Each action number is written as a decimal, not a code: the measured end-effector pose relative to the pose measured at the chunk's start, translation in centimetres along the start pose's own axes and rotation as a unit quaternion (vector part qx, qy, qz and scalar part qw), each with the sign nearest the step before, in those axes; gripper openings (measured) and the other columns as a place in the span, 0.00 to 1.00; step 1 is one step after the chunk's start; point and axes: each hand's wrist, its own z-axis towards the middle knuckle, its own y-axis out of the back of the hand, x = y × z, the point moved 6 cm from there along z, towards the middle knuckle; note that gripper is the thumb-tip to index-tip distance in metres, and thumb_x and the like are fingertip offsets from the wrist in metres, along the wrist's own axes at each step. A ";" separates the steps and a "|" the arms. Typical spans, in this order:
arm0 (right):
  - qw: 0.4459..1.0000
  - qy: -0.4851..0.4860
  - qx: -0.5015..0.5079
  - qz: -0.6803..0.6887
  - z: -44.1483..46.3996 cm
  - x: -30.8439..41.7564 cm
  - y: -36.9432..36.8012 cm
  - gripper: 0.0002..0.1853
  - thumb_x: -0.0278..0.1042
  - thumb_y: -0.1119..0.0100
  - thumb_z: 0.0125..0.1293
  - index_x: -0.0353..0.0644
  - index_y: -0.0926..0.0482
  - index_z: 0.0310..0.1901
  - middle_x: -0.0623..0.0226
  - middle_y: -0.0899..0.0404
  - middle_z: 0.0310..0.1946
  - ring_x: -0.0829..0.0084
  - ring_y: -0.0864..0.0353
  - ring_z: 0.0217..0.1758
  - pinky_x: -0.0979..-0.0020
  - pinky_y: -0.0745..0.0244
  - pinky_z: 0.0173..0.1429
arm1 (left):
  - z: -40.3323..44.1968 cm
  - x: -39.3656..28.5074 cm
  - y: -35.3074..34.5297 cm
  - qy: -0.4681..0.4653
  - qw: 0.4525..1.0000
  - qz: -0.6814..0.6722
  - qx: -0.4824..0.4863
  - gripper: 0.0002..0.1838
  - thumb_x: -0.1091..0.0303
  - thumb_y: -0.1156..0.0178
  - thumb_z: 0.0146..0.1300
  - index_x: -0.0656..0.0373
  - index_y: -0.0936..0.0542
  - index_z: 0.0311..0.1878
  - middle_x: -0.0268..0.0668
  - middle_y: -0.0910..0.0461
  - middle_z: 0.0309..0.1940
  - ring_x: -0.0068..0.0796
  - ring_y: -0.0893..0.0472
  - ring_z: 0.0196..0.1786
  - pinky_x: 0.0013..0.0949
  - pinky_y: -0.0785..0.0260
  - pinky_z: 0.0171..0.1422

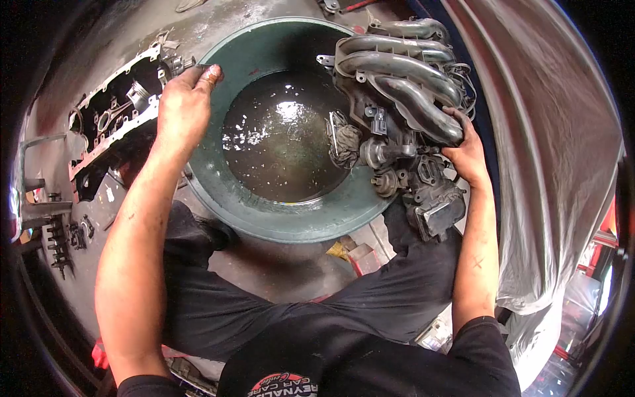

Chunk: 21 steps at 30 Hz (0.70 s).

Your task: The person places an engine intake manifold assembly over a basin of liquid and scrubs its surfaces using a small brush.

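My right hand (467,151) grips the outer end of an intake manifold (397,59), a greasy dark part with several curved runners. A throttle body (433,205) hangs at its lower end near my knee. The manifold rests over the right rim of a round green tub (284,228), which holds dark, wet liquid (284,145). My left hand (185,106) is closed at the tub's left rim, thumb uppermost; whatever its fingers hold is hidden. A grey, crumpled wad (344,142) lies against the manifold's inner side, above the liquid.
An engine block (119,112) with connecting rods showing stands on the left. Beyond it are a camshaft-like part (58,245) and small metal pieces on the floor. A silver cover (542,132) drapes along the right side. A red-and-white box (364,258) sits below the tub.
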 end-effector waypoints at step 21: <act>0.998 -0.041 -0.015 0.044 0.0 -1.0 -0.5 0.45 0.13 0.43 0.40 0.45 0.33 0.68 0.61 0.27 0.62 0.67 0.29 0.66 0.72 0.38 0.71 | -1.2 2.7 -2.2 0.116 0.987 0.013 0.114 0.21 0.51 0.43 0.69 0.63 0.16 0.41 0.48 0.16 0.34 0.40 0.17 0.38 0.42 0.28 0.47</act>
